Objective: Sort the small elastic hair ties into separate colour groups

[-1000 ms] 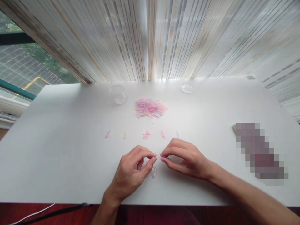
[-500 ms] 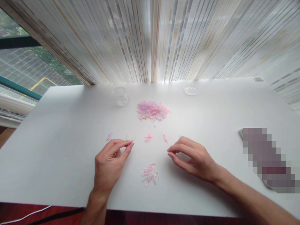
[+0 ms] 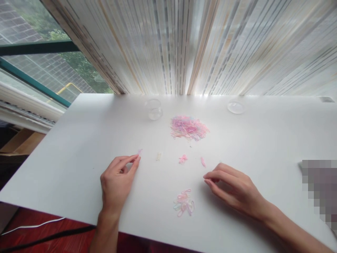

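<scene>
My left hand [image 3: 118, 181] pinches thumb and forefinger together at a small purple bunch of rubber bands [image 3: 140, 151], its tips touching it. To its right, in a row, lie pale yellow rubber bands [image 3: 158, 156], a bright pink bunch [image 3: 183, 159] and a narrow pink bunch [image 3: 203, 161]. My right hand [image 3: 234, 184] hovers right of the loose mixed rubber bands [image 3: 184, 203], its thumb and forefinger tips closed; whatever is between them is too small to see. Behind the row lies a large tangled heap of pink and pastel rubber bands [image 3: 188, 127].
A clear round container [image 3: 154, 109] stands at the back left of the white table [image 3: 79, 147], and a clear round lid [image 3: 236, 107] lies at the back right. A blurred-out object [image 3: 319, 189] lies at the right edge. Striped curtains [image 3: 168, 45] hang behind the table.
My left hand has moved left from beside the pale yellow bands to the purple bunch. My right hand keeps its pinch near the narrow pink bunch. The whole view has shifted, so the table appears further right.
</scene>
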`<state>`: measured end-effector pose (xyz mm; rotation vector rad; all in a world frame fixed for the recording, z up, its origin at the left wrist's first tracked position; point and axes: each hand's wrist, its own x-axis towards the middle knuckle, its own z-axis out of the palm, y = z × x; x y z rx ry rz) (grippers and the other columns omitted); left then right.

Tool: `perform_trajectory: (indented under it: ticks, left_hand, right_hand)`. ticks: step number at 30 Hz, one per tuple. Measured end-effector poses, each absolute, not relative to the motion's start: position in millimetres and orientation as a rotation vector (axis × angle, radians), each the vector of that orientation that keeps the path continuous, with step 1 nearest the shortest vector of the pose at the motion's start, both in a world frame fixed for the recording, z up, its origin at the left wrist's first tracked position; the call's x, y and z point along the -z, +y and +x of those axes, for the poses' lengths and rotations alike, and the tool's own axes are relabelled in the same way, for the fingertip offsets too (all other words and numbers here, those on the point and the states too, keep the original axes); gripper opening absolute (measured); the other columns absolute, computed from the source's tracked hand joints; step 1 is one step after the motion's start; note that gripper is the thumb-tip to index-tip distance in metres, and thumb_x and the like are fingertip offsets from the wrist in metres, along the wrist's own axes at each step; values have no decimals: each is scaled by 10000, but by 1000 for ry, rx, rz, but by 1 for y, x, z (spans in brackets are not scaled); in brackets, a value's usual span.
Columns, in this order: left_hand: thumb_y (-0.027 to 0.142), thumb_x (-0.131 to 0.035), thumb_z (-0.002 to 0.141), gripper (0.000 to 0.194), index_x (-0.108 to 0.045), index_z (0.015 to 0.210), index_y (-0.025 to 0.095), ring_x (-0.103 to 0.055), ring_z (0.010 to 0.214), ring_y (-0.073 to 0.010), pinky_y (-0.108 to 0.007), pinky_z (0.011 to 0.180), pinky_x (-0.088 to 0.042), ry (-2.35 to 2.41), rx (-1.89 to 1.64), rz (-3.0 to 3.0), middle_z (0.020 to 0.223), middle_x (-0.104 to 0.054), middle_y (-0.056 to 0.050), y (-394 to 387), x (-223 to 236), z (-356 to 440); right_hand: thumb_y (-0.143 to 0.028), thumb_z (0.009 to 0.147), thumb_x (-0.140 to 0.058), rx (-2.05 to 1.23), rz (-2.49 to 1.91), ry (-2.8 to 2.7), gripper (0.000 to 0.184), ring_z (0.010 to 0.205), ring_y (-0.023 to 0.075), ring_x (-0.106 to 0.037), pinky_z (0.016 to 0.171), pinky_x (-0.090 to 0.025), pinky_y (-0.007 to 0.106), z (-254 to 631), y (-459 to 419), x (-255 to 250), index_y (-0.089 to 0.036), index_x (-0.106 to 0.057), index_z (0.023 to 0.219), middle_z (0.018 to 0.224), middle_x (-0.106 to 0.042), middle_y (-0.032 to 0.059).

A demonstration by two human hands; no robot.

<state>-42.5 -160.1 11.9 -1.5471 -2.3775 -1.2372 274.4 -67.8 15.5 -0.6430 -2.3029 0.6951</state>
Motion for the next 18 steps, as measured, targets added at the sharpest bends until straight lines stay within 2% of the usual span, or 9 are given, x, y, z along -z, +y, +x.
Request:
perform_trajectory:
  ticks: [18]
  left_hand:
    - [388, -759, 897, 190, -844, 954, 228, -465, 536, -96, -267, 588, -443, -2551, 1186, -1480, 856, -739, 5, -158, -6, -51]
  right_hand:
    - [-93, 983, -583, -683, -654, -2317, 162, 611, 126, -636, 555, -522, 239, 274, -67, -16, -211, -693, 994, 738, -659, 7]
